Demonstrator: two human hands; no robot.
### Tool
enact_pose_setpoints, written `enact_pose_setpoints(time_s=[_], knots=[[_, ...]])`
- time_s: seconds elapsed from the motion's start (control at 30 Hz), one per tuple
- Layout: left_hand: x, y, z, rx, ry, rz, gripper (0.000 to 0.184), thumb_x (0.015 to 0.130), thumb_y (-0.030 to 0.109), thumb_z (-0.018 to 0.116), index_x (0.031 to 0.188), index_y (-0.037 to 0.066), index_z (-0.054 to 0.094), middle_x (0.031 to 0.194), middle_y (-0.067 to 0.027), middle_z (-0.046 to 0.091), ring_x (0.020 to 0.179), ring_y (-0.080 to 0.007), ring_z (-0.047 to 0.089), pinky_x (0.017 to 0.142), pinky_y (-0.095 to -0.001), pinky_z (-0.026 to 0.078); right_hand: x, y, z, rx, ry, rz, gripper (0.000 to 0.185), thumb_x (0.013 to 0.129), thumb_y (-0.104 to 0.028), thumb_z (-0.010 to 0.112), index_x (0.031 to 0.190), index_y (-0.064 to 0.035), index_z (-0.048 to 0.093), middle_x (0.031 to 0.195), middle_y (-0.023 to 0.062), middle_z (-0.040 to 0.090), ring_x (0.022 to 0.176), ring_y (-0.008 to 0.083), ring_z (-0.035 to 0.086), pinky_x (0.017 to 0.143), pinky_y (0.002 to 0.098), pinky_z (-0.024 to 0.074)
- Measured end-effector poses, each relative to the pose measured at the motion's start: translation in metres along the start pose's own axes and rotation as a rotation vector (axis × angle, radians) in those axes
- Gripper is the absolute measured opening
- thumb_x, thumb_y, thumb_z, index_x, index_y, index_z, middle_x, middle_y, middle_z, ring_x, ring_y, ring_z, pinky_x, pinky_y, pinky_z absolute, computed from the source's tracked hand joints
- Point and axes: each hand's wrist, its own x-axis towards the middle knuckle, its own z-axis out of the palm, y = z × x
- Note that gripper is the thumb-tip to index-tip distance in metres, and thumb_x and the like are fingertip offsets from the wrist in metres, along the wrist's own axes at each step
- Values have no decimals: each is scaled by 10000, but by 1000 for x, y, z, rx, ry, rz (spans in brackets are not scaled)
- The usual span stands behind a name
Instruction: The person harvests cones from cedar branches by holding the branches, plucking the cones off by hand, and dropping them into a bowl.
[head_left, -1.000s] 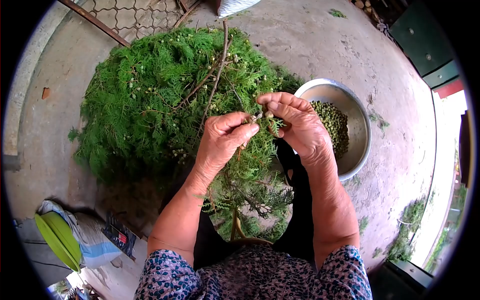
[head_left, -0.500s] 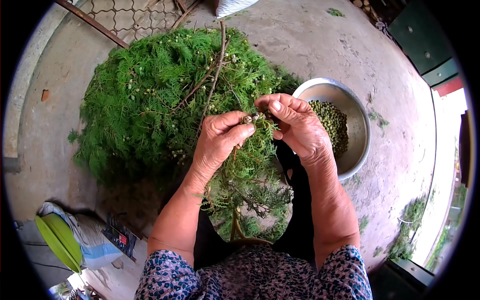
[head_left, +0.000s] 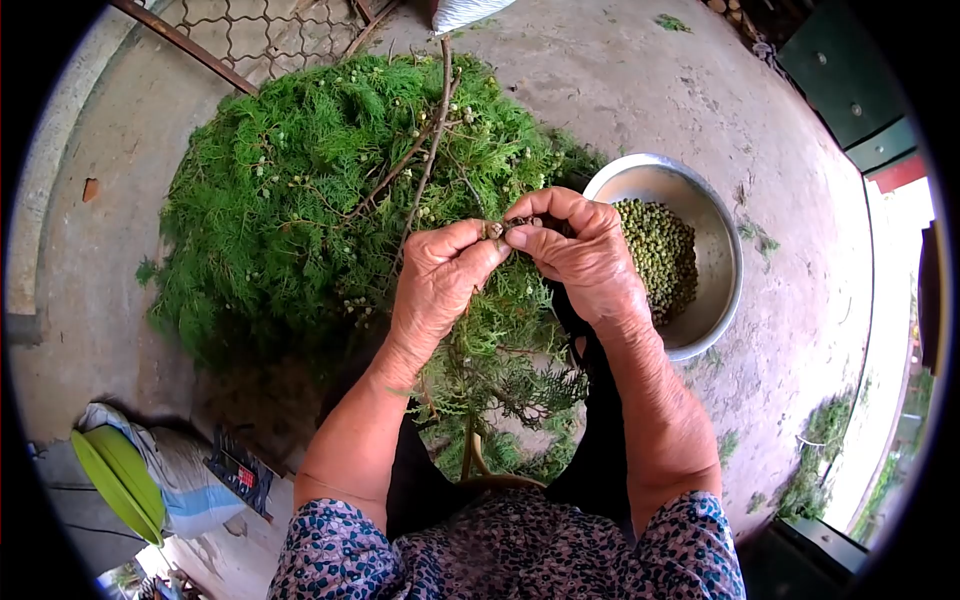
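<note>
My left hand [head_left: 430,280] is closed in a pinch on a leafy evergreen sprig [head_left: 490,330], which hangs down below the fingers. A small round cone [head_left: 494,230] shows at its fingertips. My right hand [head_left: 592,262] meets it from the right, thumb and forefinger closed on a few brownish cones [head_left: 528,221]; how many is hard to tell. Behind my left hand lies a big heap of green evergreen branches [head_left: 280,180] dotted with pale cones. A metal basin [head_left: 717,275] stands just right of my right hand, partly filled with green cones [head_left: 660,250].
A bare woody branch [head_left: 432,150] lies across the heap. At the lower left are a lime-green basin [head_left: 118,480] and a grey-blue sack [head_left: 195,490]. A white sack [head_left: 465,14] sits at the top, and a dark green cabinet [head_left: 840,75] at the upper right.
My right hand has shifted slightly left, its thumb and forefinger closing on the cones beside my left fingertips. The left hand has barely moved.
</note>
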Motion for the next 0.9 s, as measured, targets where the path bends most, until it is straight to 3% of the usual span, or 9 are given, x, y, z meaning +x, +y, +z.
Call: enact_pose_setpoints(time_s=[0.1,0.37,0.47,0.57,0.7,0.77,0.87,0.9], knots=[[0,2,1,-26,-5,-5,76,791,79,604,805,7,626,561,50,479,492,-14,396,431,-183,312,2,8,2,479,38,149,103,783,-79,636,878,-50,607,653,-51,541,522,17,403,420,159,275],[1,6,-1,-106,11,-75,80,783,95,621,779,15,629,565,48,494,486,-25,412,433,-182,321,2,14,6,660,96,261,95,793,-127,635,867,-76,604,695,-70,535,560,22,416,441,164,324],[2,6,-2,-90,-11,-58,83,787,102,619,772,21,630,564,47,495,490,-22,411,436,-181,320,4,11,4,616,89,232,102,800,-118,624,880,-66,590,715,-48,541,570,34,428,446,168,343],[3,3,-2,-138,-7,-88,92,791,101,615,739,25,618,555,53,479,495,-19,407,435,-183,312,7,16,-5,807,109,166,107,810,-92,598,888,-34,553,733,9,544,572,70,466,449,195,377],[4,-3,-2,-84,-46,-75,139,797,106,606,696,15,582,566,41,472,507,-33,410,456,-197,329,8,8,-3,684,75,100,67,818,-62,575,876,-31,560,701,8,543,547,74,479,451,199,376],[3,-1,-2,68,-41,-53,162,808,89,579,670,9,547,572,18,478,523,-51,429,487,-206,353,7,4,-2,356,67,108,94,828,-55,560,910,-13,576,652,-2,538,523,58,456,458,190,362],[3,-2,-2,117,-44,-29,172,808,67,562,650,16,515,557,14,467,523,-51,428,480,-212,352,4,0,0,110,16,38,141,835,-64,553,959,-6,587,611,-15,525,500,40,416,455,179,337],[3,-3,-2,117,-44,-29,172,808,67,562,650,16,515,557,14,467,523,-51,428,480,-212,352,3,-1,-1,71,-3,40,165,836,-73,560,982,-5,594,662,2,546,543,54,447,491,191,376]])
